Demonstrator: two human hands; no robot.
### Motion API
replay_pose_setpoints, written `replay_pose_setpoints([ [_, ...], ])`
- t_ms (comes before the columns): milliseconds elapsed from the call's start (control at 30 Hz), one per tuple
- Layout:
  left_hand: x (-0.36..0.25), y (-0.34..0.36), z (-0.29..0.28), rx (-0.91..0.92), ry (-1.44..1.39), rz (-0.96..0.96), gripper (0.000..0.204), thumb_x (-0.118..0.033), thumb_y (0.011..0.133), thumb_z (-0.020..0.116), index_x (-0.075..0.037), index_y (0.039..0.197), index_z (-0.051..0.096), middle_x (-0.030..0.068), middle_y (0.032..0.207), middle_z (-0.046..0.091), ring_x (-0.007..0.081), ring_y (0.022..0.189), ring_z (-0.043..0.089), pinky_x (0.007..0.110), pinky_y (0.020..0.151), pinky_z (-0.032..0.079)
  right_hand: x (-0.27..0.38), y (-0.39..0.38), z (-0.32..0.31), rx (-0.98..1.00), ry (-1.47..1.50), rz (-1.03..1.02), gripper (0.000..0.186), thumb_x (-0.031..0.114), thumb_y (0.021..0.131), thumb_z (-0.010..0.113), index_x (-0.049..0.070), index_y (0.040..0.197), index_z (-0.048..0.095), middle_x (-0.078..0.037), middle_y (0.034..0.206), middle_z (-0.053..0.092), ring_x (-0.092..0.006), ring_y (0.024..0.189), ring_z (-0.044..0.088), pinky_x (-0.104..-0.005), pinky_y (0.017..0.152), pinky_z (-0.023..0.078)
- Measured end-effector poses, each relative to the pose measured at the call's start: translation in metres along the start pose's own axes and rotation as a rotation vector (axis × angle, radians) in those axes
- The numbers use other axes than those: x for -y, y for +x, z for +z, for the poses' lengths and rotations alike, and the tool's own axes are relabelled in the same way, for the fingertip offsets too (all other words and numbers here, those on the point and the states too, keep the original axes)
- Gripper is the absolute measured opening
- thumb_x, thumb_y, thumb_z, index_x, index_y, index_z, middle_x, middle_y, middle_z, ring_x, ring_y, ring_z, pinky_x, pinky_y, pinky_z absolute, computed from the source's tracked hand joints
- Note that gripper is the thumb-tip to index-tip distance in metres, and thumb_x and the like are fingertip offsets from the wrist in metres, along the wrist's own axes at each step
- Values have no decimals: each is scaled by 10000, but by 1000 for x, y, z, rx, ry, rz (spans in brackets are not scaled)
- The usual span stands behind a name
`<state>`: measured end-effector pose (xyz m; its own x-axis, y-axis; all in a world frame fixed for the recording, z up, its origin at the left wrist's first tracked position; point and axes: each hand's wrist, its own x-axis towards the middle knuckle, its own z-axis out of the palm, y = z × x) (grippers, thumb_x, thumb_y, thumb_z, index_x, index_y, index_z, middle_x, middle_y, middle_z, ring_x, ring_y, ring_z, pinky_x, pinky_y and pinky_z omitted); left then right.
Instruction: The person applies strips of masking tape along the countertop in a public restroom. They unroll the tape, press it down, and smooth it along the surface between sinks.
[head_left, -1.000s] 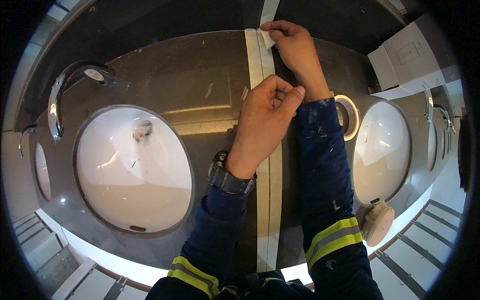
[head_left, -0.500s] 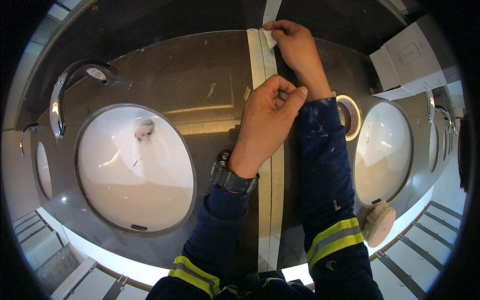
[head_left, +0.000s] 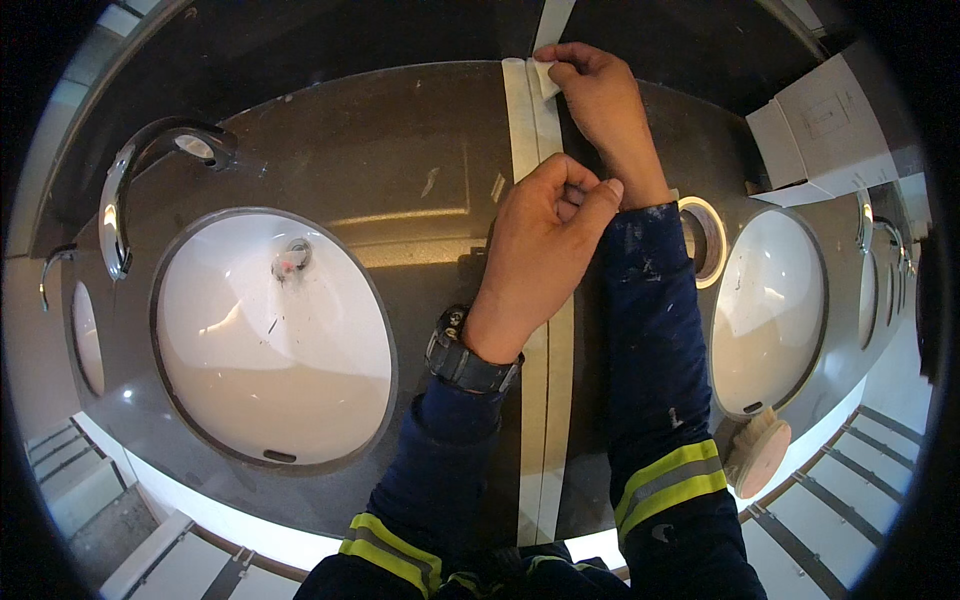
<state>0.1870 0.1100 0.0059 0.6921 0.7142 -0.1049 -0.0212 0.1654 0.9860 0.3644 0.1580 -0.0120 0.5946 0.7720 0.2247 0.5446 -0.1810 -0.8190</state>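
pale piece [head_left: 547, 82] pinched in the right hand [head_left: 604, 98] as before, left hand [head_left: 540, 250] still curled, its contents hidden

My worktop [head_left: 330, 115] looks like dark stone, smooth with a low sheen. The tape strips [head_left: 533, 440] spanning its back and front edges are matt and papery. The left basin [head_left: 265, 405] is glossy white, its tap [head_left: 112, 215] polished metal. At the front edge, the brush [head_left: 766, 464] pairs matt wood with rough bristles. My sleeves [head_left: 655, 340] are dull cloth.
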Motion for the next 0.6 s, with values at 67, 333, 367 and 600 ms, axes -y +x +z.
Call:
replay_pose_setpoints([
  [67,-3,-1,-2,22,10,-14,252,-292,1033,674,-40,1019,661,47,934,714,103,826,648,259,741,485,1,-1,0,-17,-5,-4,250,216,920,681,118,1108,813,-134,946,793,-261,841,758,-388,796,581],
  [333,-6,-1,-2,18,34,-21,247,-281,1034,672,-34,1020,661,47,931,707,105,827,650,259,742,489,1,0,0,0,2,1,266,208,919,674,123,1128,813,-146,973,795,-280,868,765,-400,817,588],
  [367,-4,-1,-1,-5,16,10,239,-265,1024,680,-28,991,658,37,869,682,93,773,627,258,703,479,0,0,1,-12,-1,-17,265,208,918,673,123,1126,814,-148,971,795,-281,865,765,-399,816,588],
  [600,0,0,5,-48,-21,75,224,-230,1001,695,-20,936,654,23,751,643,74,672,599,261,628,470,-3,-1,0,-37,-26,-76,263,205,921,661,131,1119,817,-155,958,792,-282,849,761,-395,802,585],
])
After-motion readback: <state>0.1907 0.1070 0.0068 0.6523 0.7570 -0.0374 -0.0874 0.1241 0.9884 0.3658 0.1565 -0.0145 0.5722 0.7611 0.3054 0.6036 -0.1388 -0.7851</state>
